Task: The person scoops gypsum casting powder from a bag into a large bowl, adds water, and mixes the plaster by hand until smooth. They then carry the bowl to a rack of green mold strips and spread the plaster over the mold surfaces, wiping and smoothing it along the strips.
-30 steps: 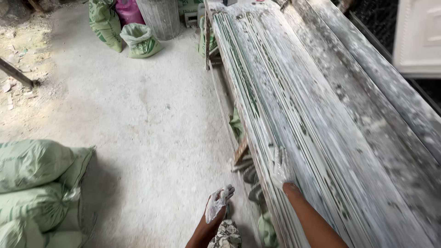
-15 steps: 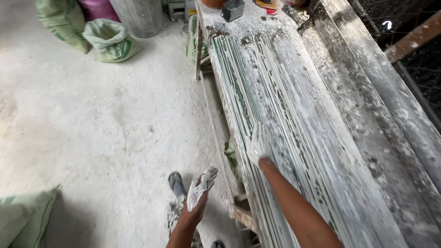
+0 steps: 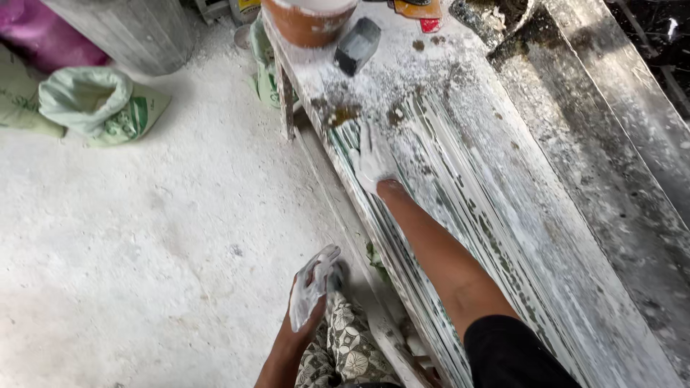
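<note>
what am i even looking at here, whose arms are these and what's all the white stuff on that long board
There is no machine here. A person wears a camera on the head, so the single picture looks down along their own two arms. The right hand, coated in white paste or powder, lies flat with fingers spread on a long ribbed slab streaked green and white, which rests on a narrow bench. The left hand, just as white, hangs loose beside the person's patterned trousers and holds nothing. At the far end of the slab stand an orange bucket and a small dark block, among scattered white powder. On the dusty floor to the left lies an open green sack.
</note>
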Demonstrator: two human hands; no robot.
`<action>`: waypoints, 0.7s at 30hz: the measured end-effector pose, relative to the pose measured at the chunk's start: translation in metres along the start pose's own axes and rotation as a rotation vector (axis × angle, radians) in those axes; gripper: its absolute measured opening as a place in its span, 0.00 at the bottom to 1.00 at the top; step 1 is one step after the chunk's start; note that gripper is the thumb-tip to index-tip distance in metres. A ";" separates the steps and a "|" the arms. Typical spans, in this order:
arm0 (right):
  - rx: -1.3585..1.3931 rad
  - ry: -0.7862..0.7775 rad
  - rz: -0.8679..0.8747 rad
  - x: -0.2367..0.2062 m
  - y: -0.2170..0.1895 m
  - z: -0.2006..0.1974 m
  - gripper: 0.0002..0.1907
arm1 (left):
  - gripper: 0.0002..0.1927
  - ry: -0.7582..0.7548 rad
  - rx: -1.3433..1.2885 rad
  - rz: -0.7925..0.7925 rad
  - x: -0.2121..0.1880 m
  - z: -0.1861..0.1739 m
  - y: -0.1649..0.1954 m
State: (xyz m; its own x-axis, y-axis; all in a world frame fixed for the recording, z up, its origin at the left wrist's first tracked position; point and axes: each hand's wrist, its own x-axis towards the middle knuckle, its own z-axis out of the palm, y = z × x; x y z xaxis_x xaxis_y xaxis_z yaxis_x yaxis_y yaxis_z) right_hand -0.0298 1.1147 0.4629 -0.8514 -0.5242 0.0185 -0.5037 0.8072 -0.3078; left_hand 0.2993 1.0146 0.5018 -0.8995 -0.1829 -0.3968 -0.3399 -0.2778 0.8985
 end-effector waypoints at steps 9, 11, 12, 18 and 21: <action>0.935 0.069 0.336 0.115 0.000 0.002 0.19 | 0.38 0.043 -0.106 -0.008 0.094 -0.040 0.090; 1.277 0.114 0.455 0.118 0.013 0.011 0.18 | 0.38 0.048 -0.053 -0.012 0.115 -0.047 0.107; 1.338 0.129 0.471 0.120 0.020 0.018 0.17 | 0.38 0.053 -0.033 -0.010 0.125 -0.047 0.114; 1.698 0.111 0.268 0.115 0.025 0.048 0.17 | 0.39 0.086 0.037 0.032 0.197 -0.050 0.150; 1.883 0.068 0.143 0.122 0.016 0.016 0.21 | 0.32 0.018 0.173 -0.020 0.219 -0.056 0.154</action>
State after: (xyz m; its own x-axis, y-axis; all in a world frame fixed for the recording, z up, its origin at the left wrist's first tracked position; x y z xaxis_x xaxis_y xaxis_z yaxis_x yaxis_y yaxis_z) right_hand -0.1392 1.0592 0.4448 -0.8938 -0.4413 -0.0797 0.3172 -0.4966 -0.8079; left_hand 0.0656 0.8790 0.5431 -0.8877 -0.1958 -0.4167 -0.4012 -0.1153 0.9087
